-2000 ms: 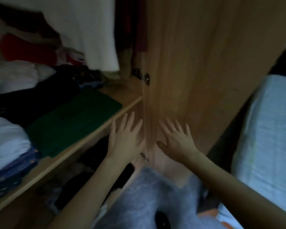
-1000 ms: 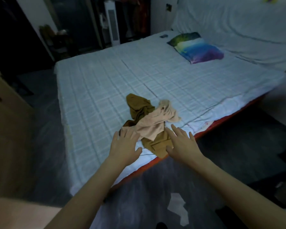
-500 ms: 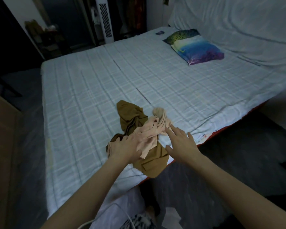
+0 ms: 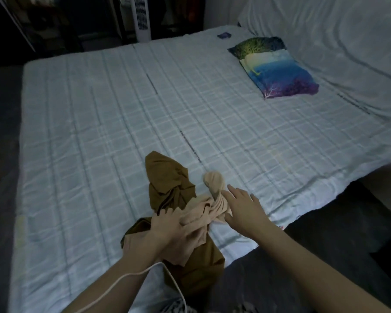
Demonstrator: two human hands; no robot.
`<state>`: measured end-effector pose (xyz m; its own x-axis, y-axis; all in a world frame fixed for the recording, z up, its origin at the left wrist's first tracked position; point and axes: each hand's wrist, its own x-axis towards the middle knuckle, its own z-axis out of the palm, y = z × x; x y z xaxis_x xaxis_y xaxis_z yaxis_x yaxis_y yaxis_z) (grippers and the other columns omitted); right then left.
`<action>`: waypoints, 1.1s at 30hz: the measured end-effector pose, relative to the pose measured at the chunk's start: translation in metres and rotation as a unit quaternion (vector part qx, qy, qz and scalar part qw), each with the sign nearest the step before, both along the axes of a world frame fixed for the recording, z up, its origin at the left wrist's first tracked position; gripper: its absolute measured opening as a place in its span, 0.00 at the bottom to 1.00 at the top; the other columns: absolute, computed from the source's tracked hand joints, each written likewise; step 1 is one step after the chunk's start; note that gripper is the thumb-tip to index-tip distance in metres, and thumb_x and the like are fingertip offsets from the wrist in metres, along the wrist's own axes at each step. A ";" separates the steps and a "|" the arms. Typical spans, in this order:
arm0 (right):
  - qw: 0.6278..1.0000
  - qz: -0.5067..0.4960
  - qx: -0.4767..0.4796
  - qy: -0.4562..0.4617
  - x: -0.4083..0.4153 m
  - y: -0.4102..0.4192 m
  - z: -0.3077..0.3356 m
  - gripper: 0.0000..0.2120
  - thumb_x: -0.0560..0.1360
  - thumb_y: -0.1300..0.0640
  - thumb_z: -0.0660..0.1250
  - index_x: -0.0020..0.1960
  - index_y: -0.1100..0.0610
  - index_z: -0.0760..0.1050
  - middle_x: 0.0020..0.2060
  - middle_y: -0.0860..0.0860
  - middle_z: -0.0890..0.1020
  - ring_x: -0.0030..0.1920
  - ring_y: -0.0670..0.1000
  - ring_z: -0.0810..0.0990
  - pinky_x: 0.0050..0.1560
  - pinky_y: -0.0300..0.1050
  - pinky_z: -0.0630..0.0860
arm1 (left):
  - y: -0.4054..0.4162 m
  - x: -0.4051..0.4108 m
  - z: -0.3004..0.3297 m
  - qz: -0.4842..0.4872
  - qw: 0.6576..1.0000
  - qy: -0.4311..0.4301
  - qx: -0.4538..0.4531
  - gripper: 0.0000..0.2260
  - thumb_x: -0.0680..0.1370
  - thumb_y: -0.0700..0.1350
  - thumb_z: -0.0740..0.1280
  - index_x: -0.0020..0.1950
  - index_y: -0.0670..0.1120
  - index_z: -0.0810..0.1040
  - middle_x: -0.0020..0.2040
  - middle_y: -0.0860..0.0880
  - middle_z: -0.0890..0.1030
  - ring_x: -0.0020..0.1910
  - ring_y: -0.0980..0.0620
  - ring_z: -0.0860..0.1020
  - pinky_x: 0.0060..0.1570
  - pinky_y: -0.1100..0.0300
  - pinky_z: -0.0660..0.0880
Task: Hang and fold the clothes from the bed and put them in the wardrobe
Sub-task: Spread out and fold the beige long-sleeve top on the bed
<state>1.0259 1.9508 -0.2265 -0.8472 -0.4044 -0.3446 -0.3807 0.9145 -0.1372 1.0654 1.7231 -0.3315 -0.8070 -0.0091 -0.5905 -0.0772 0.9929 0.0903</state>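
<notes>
At the bed's point(image 4: 99, 132) near edge, the left hand point(image 4: 167, 231) lies on the beige garment point(image 4: 196, 222), fingers curled into its folds as if to lift it off the brown garment point(image 4: 167, 184) beneath. The right hand point(image 4: 244, 208), fingers straight and spread, touches the beige cloth's far side. Half a second earlier both hands were only arriving; the wardrobe is out of view.

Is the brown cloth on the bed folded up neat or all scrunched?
Scrunched. The brown cloth lies in a wrinkled heap at the bed edge, tangled with a beige cloth that the left hand rests on.
</notes>
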 end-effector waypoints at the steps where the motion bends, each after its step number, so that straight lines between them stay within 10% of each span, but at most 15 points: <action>1: 1.000 0.012 0.003 -0.003 -0.008 -0.004 -0.005 0.32 0.77 0.48 0.61 0.77 0.50 0.53 0.76 0.50 0.57 0.75 0.54 0.57 0.73 0.59 0.55 | -0.002 -0.004 -0.006 0.009 1.000 -0.008 0.005 0.29 0.77 0.65 0.56 0.73 0.49 0.61 0.69 0.46 0.69 0.69 0.42 0.66 0.64 0.45 0.62; 15: 0.970 0.206 0.031 -0.123 -0.087 -0.031 -0.106 0.24 0.75 0.52 0.61 0.70 0.52 0.63 0.70 0.50 0.67 0.66 0.55 0.69 0.58 0.55 0.72 | -0.008 0.012 -0.048 0.167 0.984 -0.044 0.046 0.17 0.81 0.53 0.57 0.69 0.54 0.70 0.62 0.47 0.73 0.62 0.45 0.72 0.52 0.52 0.70; 23: 0.899 0.396 0.067 -0.176 -0.126 -0.050 -0.128 0.27 0.75 0.43 0.63 0.70 0.53 0.66 0.71 0.52 0.65 0.71 0.55 0.63 0.69 0.58 0.61 | 0.040 0.014 -0.002 0.408 0.883 0.052 0.224 0.16 0.83 0.47 0.56 0.69 0.47 0.73 0.60 0.50 0.77 0.58 0.49 0.75 0.57 0.60 0.68; 28: 0.895 0.390 -0.029 -0.213 -0.143 -0.039 -0.118 0.07 0.80 0.51 0.56 0.52 0.54 0.66 0.49 0.54 0.78 0.52 0.56 0.77 0.49 0.46 0.68 | 0.052 0.002 0.050 0.342 0.908 0.109 0.215 0.11 0.83 0.47 0.55 0.59 0.49 0.74 0.49 0.55 0.76 0.47 0.53 0.75 0.50 0.56 0.71; 33: 0.910 0.330 -0.122 -0.219 -0.195 -0.018 -0.054 0.11 0.79 0.45 0.60 0.47 0.52 0.66 0.38 0.49 0.77 0.40 0.53 0.77 0.40 0.46 0.70 | 0.042 0.005 0.102 0.222 0.964 0.125 0.082 0.13 0.77 0.58 0.64 0.55 0.52 0.71 0.48 0.52 0.77 0.46 0.53 0.76 0.42 0.54 0.73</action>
